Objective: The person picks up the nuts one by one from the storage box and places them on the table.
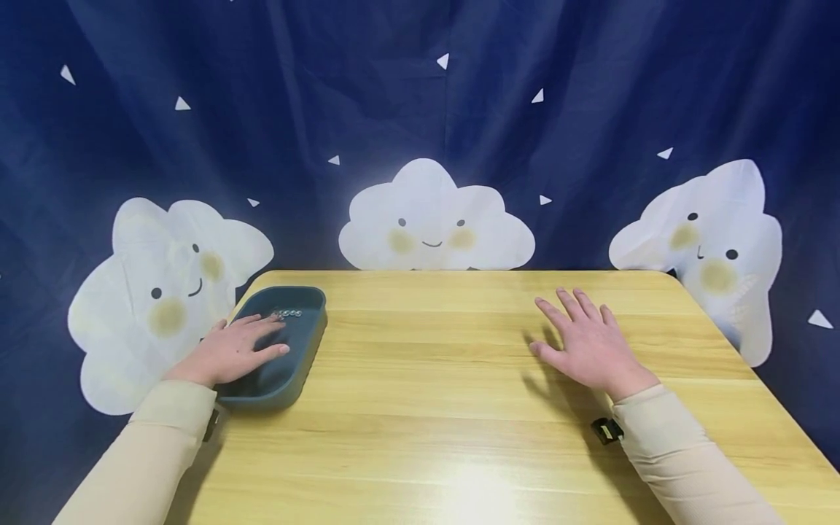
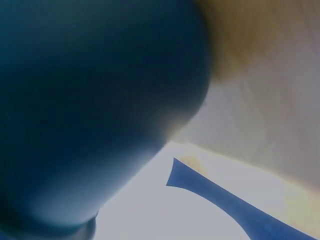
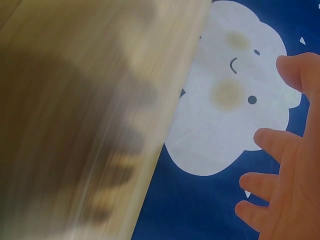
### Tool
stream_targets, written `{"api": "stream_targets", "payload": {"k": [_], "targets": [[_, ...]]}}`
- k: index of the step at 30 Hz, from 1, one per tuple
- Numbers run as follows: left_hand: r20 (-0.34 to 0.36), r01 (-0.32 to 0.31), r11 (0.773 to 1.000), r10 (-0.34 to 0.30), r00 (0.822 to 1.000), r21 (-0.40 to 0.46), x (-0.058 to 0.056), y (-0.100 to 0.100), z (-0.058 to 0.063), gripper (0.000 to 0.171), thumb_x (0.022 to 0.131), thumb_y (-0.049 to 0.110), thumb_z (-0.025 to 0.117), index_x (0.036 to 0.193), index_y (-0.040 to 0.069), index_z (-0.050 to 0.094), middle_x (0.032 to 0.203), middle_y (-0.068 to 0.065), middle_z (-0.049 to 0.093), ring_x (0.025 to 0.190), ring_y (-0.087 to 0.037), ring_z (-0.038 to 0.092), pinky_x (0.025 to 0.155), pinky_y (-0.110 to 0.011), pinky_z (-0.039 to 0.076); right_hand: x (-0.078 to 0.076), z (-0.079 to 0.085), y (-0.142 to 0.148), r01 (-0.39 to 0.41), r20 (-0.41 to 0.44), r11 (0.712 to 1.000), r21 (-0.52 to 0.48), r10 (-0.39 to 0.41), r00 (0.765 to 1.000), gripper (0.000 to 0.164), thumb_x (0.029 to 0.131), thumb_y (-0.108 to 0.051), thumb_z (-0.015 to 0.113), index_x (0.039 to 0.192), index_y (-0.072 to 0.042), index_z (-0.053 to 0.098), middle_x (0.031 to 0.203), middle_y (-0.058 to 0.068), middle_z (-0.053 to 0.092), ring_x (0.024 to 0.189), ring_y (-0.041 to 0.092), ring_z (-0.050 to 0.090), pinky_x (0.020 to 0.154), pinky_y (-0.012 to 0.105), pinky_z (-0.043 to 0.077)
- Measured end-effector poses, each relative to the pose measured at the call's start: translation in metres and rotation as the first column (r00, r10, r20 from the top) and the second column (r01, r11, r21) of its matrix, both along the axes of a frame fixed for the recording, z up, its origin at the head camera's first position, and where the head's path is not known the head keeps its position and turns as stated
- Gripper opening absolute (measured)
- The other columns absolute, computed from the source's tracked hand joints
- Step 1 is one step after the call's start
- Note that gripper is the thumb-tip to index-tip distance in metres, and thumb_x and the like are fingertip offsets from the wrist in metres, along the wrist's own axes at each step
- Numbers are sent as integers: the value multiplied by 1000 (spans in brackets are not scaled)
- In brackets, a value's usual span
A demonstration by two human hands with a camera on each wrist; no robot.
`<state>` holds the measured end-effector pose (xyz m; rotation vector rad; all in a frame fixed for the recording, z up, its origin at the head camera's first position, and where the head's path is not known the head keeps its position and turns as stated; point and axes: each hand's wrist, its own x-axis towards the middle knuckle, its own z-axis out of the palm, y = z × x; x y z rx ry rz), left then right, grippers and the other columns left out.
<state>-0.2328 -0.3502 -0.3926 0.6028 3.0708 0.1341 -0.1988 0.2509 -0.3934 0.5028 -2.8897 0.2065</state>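
Observation:
A dark blue-grey tray [image 1: 308,350] with rounded corners stands at the table's left side. Inside, near its far end, lie several small shiny clear pieces [image 1: 289,313], too small to identify; the fingers partly cover them. Palm down over the tray, my left hand [image 1: 232,351] has its fingers extended; whether it touches the tray I cannot tell. The tray's outer wall [image 2: 110,100] fills much of the left wrist view, where no fingers show. My right hand [image 1: 590,348] hovers above the table's right half, fingers spread, holding nothing; its fingers [image 3: 260,187] also appear in the right wrist view.
The light wood table [image 1: 420,408] has rounded far corners. Behind it hangs a dark blue curtain [image 1: 394,87] with white triangles and smiling clouds [image 1: 433,197]. A black wrist device [image 1: 607,430] sits under the right sleeve.

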Motion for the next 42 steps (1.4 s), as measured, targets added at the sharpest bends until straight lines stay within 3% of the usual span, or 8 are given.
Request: {"api": "stream_targets", "payload": {"k": [6, 12, 23, 32, 42], "targets": [[14, 29, 999, -29, 999, 28, -5, -7, 0, 69, 98, 61, 52, 141, 7, 59, 150, -21, 48, 138, -46, 41, 105, -64, 34, 1, 0, 2, 6, -2, 1000, -1, -6, 1000, 77, 95, -61, 56, 156, -16, 40, 159, 24, 29, 146, 48, 20, 105, 75, 19], [41, 30, 999, -32, 999, 45, -13, -11, 0, 70, 99, 59, 53, 141, 2, 57, 146, -25, 50, 136, -45, 44, 107, -60, 34, 1, 2, 3, 5, -5, 1000, 9, -5, 1000, 78, 95, -63, 53, 156, -16, 39, 159, 24, 28, 146, 48, 21, 105, 75, 21], [83, -7, 999, 3, 997, 51, -13, -15, 7, 77, 98, 63, 50, 144, 2, 53, 147, -25, 49, 137, -46, 42, 107, -61, 33, 2, 4, 2, 6, 6, 1000, -4, -6, 1000, 77, 94, -60, 58, 155, -15, 40, 160, 25, 27, 146, 49, 22, 105, 74, 21], [104, 30, 998, -35, 994, 57, -9, -4, 5, 75, 98, 63, 52, 144, 4, 54, 143, -22, 54, 133, -44, 48, 105, -60, 37, 2, 2, 3, -1, -11, 1000, -16, 0, 1000, 77, 93, -60, 59, 154, -15, 42, 159, 25, 29, 145, 49, 23, 105, 73, 22], [104, 127, 990, -133, 986, 66, 5, 19, 10, 67, 98, 58, 55, 139, 6, 59, 138, -16, 59, 131, -41, 51, 105, -57, 38, 3, 1, 2, -2, 3, 1000, -15, 2, 1000, 77, 95, -60, 56, 155, -14, 41, 159, 25, 28, 146, 49, 21, 106, 73, 21]]}}
